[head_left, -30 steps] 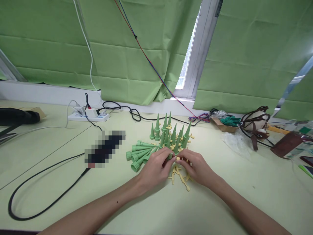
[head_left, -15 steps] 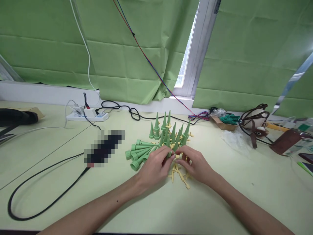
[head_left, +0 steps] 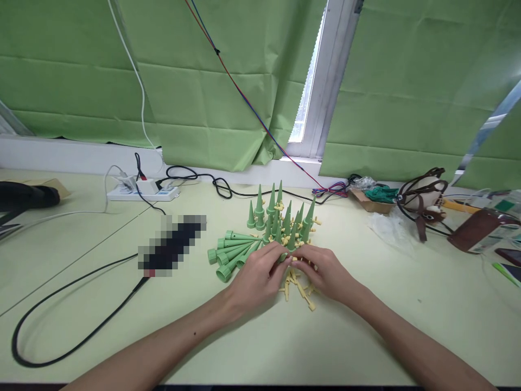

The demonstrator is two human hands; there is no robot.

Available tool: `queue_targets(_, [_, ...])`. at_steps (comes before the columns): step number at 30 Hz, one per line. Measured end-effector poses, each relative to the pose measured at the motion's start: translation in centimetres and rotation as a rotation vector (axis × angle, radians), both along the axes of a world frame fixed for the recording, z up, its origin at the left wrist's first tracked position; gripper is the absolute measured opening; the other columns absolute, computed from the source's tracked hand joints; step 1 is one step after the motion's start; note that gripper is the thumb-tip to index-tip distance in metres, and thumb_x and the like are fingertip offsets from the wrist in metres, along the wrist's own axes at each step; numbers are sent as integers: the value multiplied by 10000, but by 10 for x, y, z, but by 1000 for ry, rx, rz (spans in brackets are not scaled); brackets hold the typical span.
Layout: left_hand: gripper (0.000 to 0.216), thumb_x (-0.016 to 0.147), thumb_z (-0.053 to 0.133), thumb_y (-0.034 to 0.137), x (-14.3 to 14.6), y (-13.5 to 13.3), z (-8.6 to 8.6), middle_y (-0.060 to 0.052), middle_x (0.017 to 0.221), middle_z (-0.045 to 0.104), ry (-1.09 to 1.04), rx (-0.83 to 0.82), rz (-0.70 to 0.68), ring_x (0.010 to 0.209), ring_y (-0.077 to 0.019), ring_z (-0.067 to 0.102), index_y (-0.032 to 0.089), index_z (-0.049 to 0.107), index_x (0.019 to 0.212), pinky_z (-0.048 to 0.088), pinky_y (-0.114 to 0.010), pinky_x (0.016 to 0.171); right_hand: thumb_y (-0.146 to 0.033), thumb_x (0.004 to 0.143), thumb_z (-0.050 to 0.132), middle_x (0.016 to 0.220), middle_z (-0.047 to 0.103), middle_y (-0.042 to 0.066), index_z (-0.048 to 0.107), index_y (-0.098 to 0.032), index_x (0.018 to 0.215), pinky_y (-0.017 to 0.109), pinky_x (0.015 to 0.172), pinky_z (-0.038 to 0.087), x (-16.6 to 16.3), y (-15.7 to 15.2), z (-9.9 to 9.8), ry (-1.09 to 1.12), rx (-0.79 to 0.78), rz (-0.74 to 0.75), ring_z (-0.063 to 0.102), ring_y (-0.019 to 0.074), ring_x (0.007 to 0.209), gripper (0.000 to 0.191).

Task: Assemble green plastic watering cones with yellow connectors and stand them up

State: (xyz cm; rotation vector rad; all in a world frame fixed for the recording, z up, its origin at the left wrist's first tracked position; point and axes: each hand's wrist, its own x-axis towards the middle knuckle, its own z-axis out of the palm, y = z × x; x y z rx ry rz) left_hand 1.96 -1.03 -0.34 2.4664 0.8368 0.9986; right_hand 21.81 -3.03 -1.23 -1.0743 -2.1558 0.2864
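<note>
My left hand is closed around a green plant watering spike, of which only a bit shows between thumb and forefinger. Fingertips of my right hand meet it there in a pinch; whatever they grip is hidden. Behind the hands stand several upright green spikes, some with small yellow valves fitted. More green spikes lie fanned on the table to the left of my left hand. Loose yellow valve pieces are scattered below and between the hands.
A pixelated dark object with a black cable lies at left. Behind it sits a white power strip. At right are a cardboard box with green material, clear plastic, a bag and a brown container.
My right hand's fingers have closed in toward the left fingertips, making a tighter pinch. The whole view has shifted slightly. The spikes on the table stay where they were.
</note>
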Motion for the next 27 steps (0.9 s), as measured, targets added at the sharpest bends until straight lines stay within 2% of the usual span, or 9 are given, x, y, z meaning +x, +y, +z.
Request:
queue_targets(4, [155,982,449,163,0,0,0,-9,791,565,8,0,2,708,-146,510,173,580,900,392,-270,637,-259,1024,456,802,662,34,629,-201,902,271,642,449,0,0,-1,-34,-23,-10,598,167,713,220])
queue_targets(7, [157,987,445,164,0,0,1,-6,791,560,-2,-3,-2,697,-141,503,173,583,914,386,-266,628,-245,991,529,847,668,28,621,-205,1003,261,630,459,1,0,-3,-14,-37,-26,603,159,715,100])
queue_targets(10, [149,987,452,161,0,0,1,1,781,551,-9,-2,7,675,-132,493,172,586,921,375,-260,614,-205,942,597,919,661,30,582,-208,1093,251,619,475,2,0,-4,28,-41,-36,597,146,704,152])
queue_targets(15, [138,978,471,156,0,-1,1,9,768,546,-13,16,22,657,-123,484,170,586,903,365,-251,600,-146,948,546,867,629,22,564,-210,983,251,610,461,3,0,-4,41,-11,-19,578,149,698,75])
queue_targets(20, [140,979,468,154,0,-1,1,5,780,556,-15,16,11,676,-125,495,167,583,901,370,-249,608,-175,964,536,810,614,15,573,-206,951,252,608,432,2,0,-4,42,-10,-13,561,152,682,50])
queue_targets(27, [128,969,471,139,0,-1,1,1,794,569,-6,31,2,704,-130,511,165,580,908,379,-249,634,-218,1005,490,775,617,10,579,-199,872,256,620,405,1,0,-2,-23,-35,-10,555,152,682,161])
